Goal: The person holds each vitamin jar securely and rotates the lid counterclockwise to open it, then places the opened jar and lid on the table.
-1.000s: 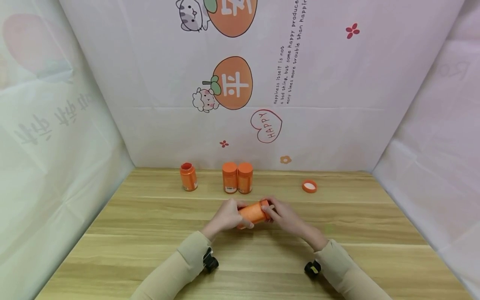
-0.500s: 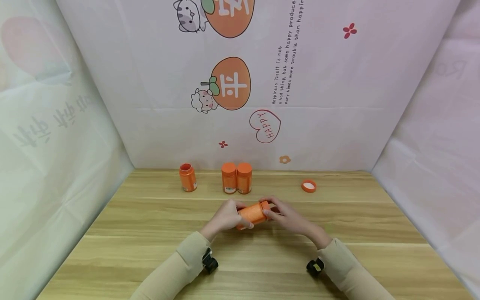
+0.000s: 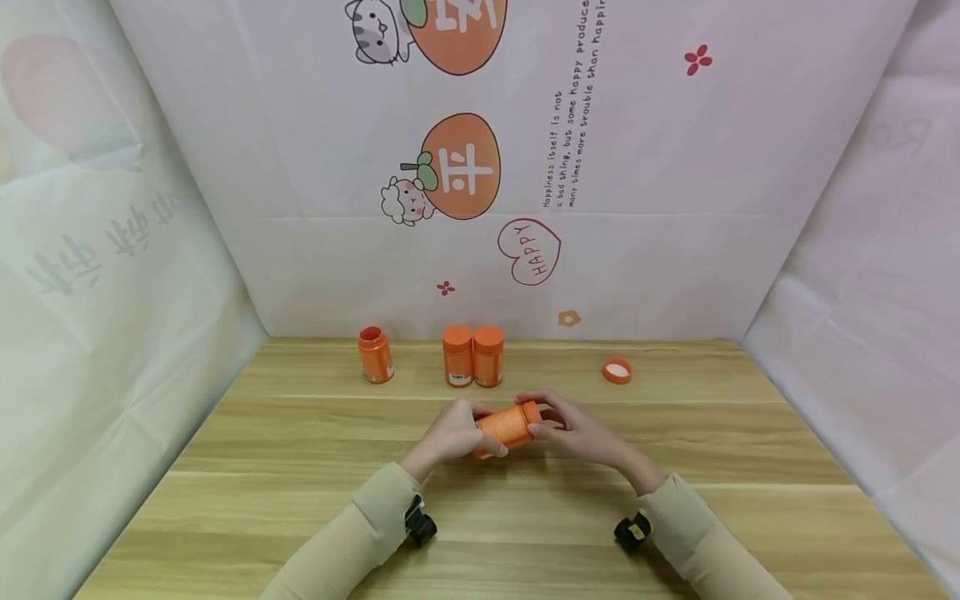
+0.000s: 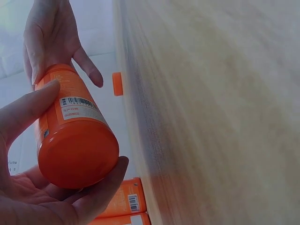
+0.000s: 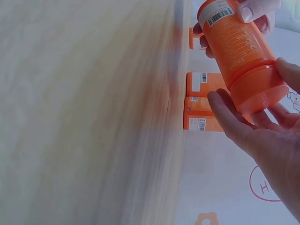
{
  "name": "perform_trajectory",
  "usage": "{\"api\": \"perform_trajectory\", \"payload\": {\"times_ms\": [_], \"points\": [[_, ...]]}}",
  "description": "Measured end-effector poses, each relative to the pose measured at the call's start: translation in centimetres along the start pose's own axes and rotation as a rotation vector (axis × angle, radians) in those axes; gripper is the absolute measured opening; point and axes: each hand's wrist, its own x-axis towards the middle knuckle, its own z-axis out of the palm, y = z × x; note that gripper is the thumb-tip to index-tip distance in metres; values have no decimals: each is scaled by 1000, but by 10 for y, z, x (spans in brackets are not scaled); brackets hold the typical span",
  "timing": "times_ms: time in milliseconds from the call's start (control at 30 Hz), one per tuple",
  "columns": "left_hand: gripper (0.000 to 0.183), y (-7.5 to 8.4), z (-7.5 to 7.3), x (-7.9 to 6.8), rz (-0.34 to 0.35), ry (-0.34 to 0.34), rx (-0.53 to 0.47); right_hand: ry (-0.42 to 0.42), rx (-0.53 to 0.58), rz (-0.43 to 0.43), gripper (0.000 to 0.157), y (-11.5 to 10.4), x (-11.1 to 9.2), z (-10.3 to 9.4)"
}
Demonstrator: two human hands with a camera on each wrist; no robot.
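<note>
Left hand [image 3: 450, 433] grips a tilted orange bottle [image 3: 506, 425] above the tabletop [image 3: 300, 500]; right hand [image 3: 577, 432] curls around its cap [image 3: 531, 412], apparently mid-twist; turning further likely follows.

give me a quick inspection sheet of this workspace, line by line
surface: wooden table, light plank grain.
job's things: orange bottle with its cap on, held on its side above the table between both hands.
clutter: open bottle at back left; two capped bottles side by side at back centre; loose cap lying at back right.
grips: left hand grips the bottle's base end; right hand has its fingers around the cap end.
cables: nothing seen; a small black camera sits at each wrist.
surroundings: white printed sheet with cartoon figures behind, plain sheets at both sides.
</note>
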Motion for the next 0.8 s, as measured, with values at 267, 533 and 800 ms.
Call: {"api": "perform_trajectory", "payload": {"times_ms": [267,533,800], "points": [[53,3,1,-2,14,-1,20,65,-52,68,44,-7,-1,0],[48,2,4,-1,20,1,40,138,-104,146,44,-10,3,3],[56,2,6,0,26,31,43,174,-122,208,45,-13,5,5]]}}
